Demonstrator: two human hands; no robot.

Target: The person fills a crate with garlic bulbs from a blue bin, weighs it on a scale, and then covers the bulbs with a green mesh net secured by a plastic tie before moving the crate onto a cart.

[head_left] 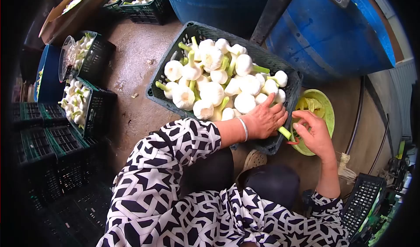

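**Two hands at a crate of garlic**

Both hands work at the near right corner of a dark plastic crate (175,50) heaped with white garlic bulbs (213,92), many with green stalks. The left hand (266,120) lies palm down in the crate, fingers curled over a bulb whose green stalk (285,133) sticks out toward the right. A pale bangle (243,128) circles that wrist. The right hand (313,133) hovers just beside the crate above a green bowl (328,111) on the floor, fingers bent around a small red-handled tool (292,141) near the stalk's end. Farther left stand more crates of garlic (83,102) on the concrete floor (135,67), and blue barrels (332,33) rise at the far right.
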